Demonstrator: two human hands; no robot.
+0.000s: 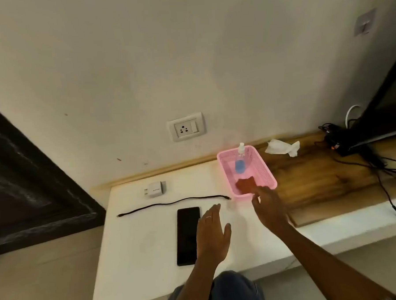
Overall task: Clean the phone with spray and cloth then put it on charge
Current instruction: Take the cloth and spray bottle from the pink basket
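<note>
The flat black phone (188, 235) lies on the white counter (137, 244) near its front edge. The left hand (211, 235) hovers beside it, fingers spread and empty. The right hand (270, 207), fingers loosely apart, reaches the reddish-brown cloth (245, 183) inside the pink plastic basket (263, 167), with the clear spray bottle of blue liquid (240, 160) behind.

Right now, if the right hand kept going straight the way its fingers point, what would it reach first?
Most likely the reddish cloth in the near end of the pink basket. The right hand is open, its fingertips already at the basket's near rim. The spray bottle stands further back. Depth is uncertain from this one view.
</note>
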